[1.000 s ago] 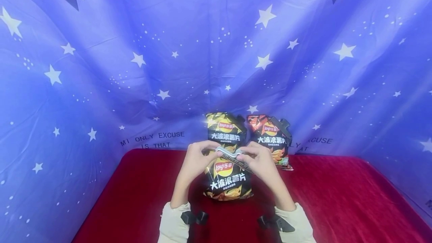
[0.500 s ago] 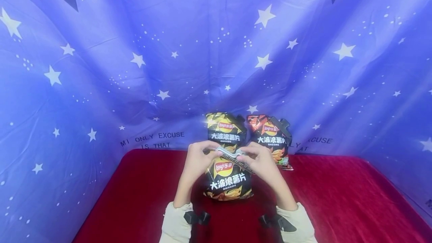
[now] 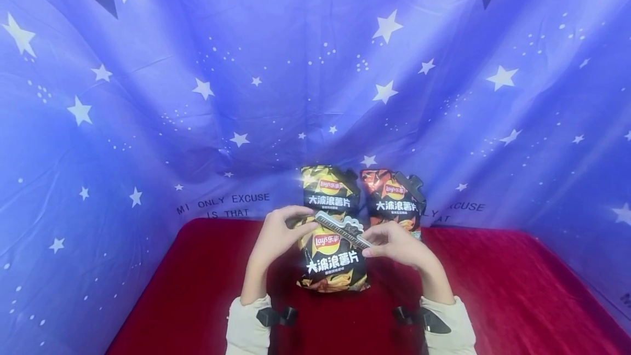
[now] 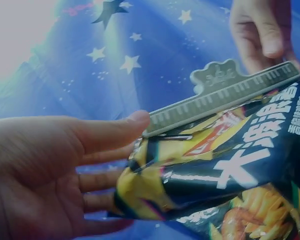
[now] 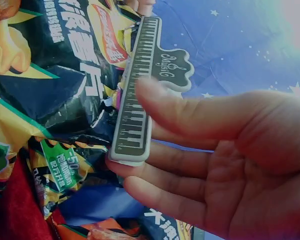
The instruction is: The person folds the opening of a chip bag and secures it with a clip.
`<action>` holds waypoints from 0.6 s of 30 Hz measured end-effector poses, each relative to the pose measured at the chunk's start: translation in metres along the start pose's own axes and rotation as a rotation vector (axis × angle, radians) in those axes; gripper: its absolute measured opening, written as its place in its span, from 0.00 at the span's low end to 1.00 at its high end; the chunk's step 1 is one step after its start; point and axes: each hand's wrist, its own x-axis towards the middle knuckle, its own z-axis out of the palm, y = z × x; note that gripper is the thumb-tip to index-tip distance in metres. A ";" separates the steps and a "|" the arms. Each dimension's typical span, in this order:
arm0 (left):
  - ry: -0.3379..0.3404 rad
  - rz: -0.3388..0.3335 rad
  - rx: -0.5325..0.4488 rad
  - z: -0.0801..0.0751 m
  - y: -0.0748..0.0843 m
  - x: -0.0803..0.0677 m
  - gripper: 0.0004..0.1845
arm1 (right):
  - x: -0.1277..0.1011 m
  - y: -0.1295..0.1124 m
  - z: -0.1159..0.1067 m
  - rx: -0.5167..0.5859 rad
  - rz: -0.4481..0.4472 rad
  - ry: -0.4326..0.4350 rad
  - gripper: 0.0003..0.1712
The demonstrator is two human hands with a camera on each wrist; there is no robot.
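Note:
A long bag clip [image 3: 340, 227] with a piano-key pattern lies across the top edge of a black and yellow bag of potato chips [image 3: 334, 267]. My left hand [image 3: 280, 237] pinches the clip's left end, thumb in front and fingers behind. My right hand [image 3: 401, 248] holds the right end between thumb and fingers. In the right wrist view the scalloped tab of the clip [image 5: 172, 70] reads "Music". The left wrist view shows the left thumb at the clip's end [image 4: 160, 120], with the other fingers partly hidden behind the bag.
Behind the front bag stand a yellow-black chip bag [image 3: 329, 186] and a red-black chip bag [image 3: 394, 193], the latter with a black clip [image 3: 416, 186] at its upper right. Red cloth covers the table [image 3: 512, 295]. A blue starry curtain [image 3: 305, 43] encloses the back and sides.
My right hand has moved from the clip's middle tab outward and down to its right end, uncovering the tab. The left hand has shifted slightly left, still pinching its end.

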 end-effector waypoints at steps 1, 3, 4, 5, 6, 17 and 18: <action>0.007 -0.038 0.008 -0.002 -0.002 -0.001 0.22 | 0.000 0.002 0.000 0.016 0.003 -0.008 0.17; -0.003 -0.127 0.004 -0.006 -0.005 -0.002 0.28 | 0.001 0.004 -0.001 0.046 0.008 -0.012 0.15; -0.022 -0.173 -0.001 -0.008 -0.007 -0.003 0.30 | 0.002 0.004 -0.001 0.056 0.012 -0.012 0.14; -0.044 -0.218 -0.012 -0.010 -0.009 -0.004 0.31 | 0.002 0.005 -0.001 0.070 0.021 -0.013 0.14; -0.071 -0.265 -0.038 -0.012 -0.011 -0.005 0.32 | 0.003 0.005 -0.001 0.081 0.032 -0.013 0.14; -0.191 -0.435 -0.370 -0.015 -0.023 -0.004 0.18 | 0.003 0.007 0.000 0.182 0.123 -0.015 0.12; -0.184 -0.433 -0.371 -0.015 -0.022 -0.005 0.17 | 0.003 0.007 0.000 0.183 0.126 -0.013 0.12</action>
